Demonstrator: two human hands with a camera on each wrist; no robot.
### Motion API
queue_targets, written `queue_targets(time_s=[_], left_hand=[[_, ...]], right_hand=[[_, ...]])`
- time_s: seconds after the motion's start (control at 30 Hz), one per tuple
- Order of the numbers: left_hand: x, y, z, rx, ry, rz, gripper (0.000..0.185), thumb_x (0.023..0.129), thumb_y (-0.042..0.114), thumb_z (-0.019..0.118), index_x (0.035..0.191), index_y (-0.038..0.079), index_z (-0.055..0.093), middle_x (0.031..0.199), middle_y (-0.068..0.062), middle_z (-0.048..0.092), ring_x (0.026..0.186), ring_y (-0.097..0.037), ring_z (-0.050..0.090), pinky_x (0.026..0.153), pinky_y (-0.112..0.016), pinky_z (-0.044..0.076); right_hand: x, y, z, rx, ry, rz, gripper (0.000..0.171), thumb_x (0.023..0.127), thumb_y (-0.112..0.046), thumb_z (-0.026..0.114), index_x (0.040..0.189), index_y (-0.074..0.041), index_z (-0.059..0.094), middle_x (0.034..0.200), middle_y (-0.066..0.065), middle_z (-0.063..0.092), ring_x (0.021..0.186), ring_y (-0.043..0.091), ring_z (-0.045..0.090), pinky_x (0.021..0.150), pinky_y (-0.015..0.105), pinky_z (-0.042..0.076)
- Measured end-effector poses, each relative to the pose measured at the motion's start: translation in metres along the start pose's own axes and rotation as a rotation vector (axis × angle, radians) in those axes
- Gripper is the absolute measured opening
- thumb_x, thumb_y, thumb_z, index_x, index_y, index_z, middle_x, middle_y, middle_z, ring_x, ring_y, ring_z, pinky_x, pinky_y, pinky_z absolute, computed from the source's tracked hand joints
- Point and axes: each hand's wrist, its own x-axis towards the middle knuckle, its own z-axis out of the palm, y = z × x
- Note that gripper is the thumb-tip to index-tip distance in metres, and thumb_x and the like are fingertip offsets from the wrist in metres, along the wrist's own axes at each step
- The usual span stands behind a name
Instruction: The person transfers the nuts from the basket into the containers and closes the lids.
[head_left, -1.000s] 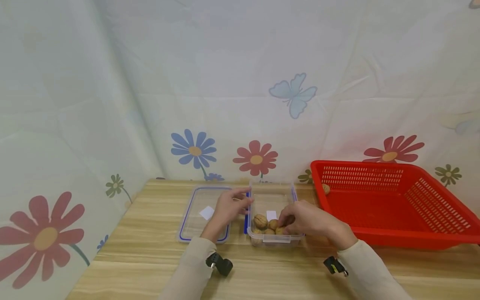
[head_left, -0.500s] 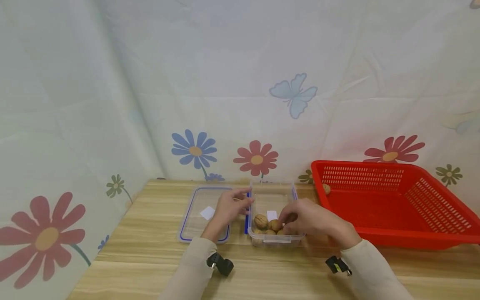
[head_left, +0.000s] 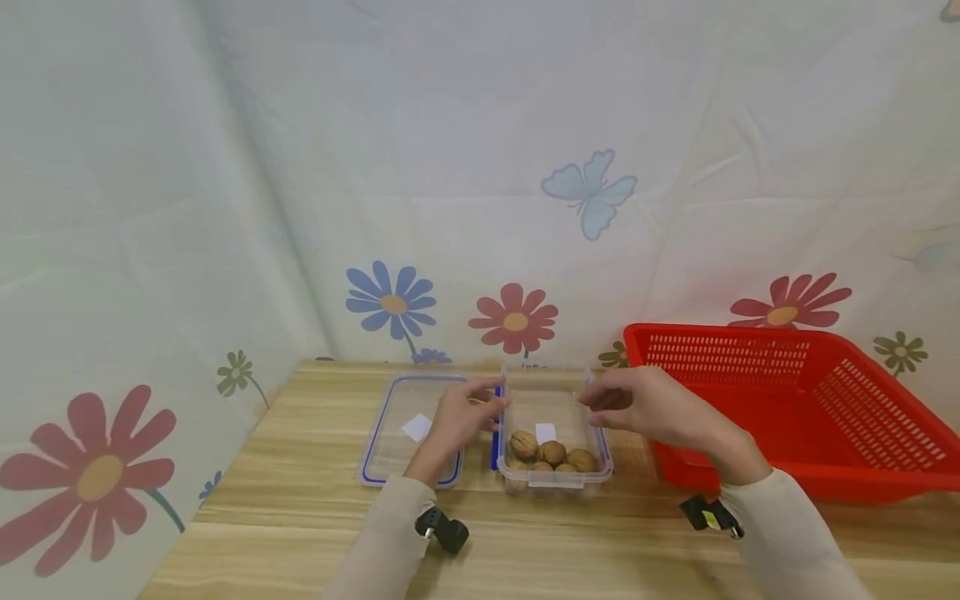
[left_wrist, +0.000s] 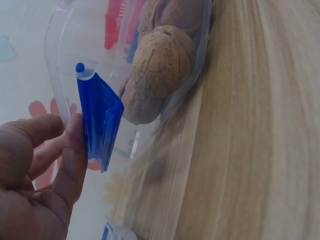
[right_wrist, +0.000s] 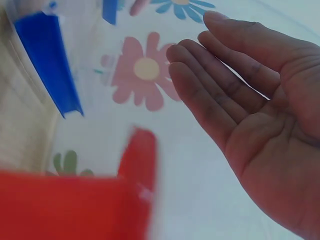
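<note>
A clear plastic container (head_left: 552, 398) with blue side latches stands on the wooden table and holds several walnuts (head_left: 552, 454) at its near end. My left hand (head_left: 489, 402) holds the container's left wall. In the left wrist view its thumb (left_wrist: 70, 155) lies against the blue latch (left_wrist: 100, 120), with a walnut (left_wrist: 157, 75) behind the clear wall. My right hand (head_left: 600, 404) hovers over the container's right rim, fingers relaxed, holding nothing. The right wrist view shows its bare palm (right_wrist: 250, 100).
The container's clear lid (head_left: 408, 429) with a blue seal lies flat to its left. A large red slotted basket (head_left: 795, 408) stands at the right, close to my right wrist. A flowered cloth hangs behind the table.
My right hand has lifted out of the container and moved up and to the right, with nothing in it. One more walnut shows at the container's near right. The left hand has stayed put.
</note>
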Motion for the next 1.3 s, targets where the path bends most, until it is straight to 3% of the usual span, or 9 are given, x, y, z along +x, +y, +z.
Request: queue_targets(time_s=[0.33,0.53,0.67,1.07,1.3], left_hand=[[-0.001,-0.001,-0.002,0.032,-0.013,-0.008,0.042,0.1,0.007,0.076,0.14,-0.002,0.067,0.106,-0.016,0.07,0.08,-0.022,0.075,0.07,-0.033,0.068],[-0.001,-0.002,-0.002,0.022,-0.01,0.004,0.042,0.099,0.006,0.076,0.139,-0.004,0.067,0.105,-0.018,0.07,0.08,-0.024,0.075,0.07,-0.034,0.068],[-0.002,-0.002,-0.002,0.028,-0.007,0.001,0.042,0.099,0.007,0.076,0.139,-0.003,0.067,0.106,-0.017,0.071,0.081,-0.025,0.075,0.07,-0.035,0.068],[-0.002,0.0,-0.001,0.044,-0.006,0.0,0.041,0.1,0.008,0.076,0.139,-0.001,0.068,0.106,-0.016,0.071,0.082,-0.024,0.075,0.071,-0.036,0.068],[-0.003,0.002,-0.001,0.024,-0.001,0.009,0.042,0.099,0.007,0.076,0.139,-0.003,0.067,0.106,-0.017,0.071,0.083,-0.026,0.075,0.072,-0.039,0.068]], right_hand=[[-0.006,-0.008,-0.039,-0.06,0.098,0.019,0.029,0.092,-0.009,0.084,0.121,-0.01,0.079,0.114,0.001,0.076,0.1,0.02,0.073,0.088,0.029,0.065],[-0.006,-0.001,-0.059,-0.045,0.098,0.019,0.031,0.094,-0.009,0.083,0.124,-0.006,0.076,0.115,0.006,0.077,0.1,0.021,0.073,0.082,0.023,0.064],[-0.006,0.006,-0.073,-0.085,0.105,0.05,0.034,0.096,-0.015,0.082,0.128,-0.007,0.074,0.119,0.006,0.076,0.105,0.022,0.072,0.087,0.019,0.06],[-0.001,0.034,-0.097,-0.105,0.118,0.163,0.046,0.098,-0.027,0.081,0.138,-0.007,0.069,0.129,0.011,0.073,0.112,0.03,0.071,0.099,0.05,0.061],[0.003,0.057,-0.098,-0.069,0.113,0.168,0.047,0.098,-0.025,0.08,0.138,-0.004,0.068,0.13,0.015,0.072,0.112,0.033,0.07,0.099,0.052,0.061]])
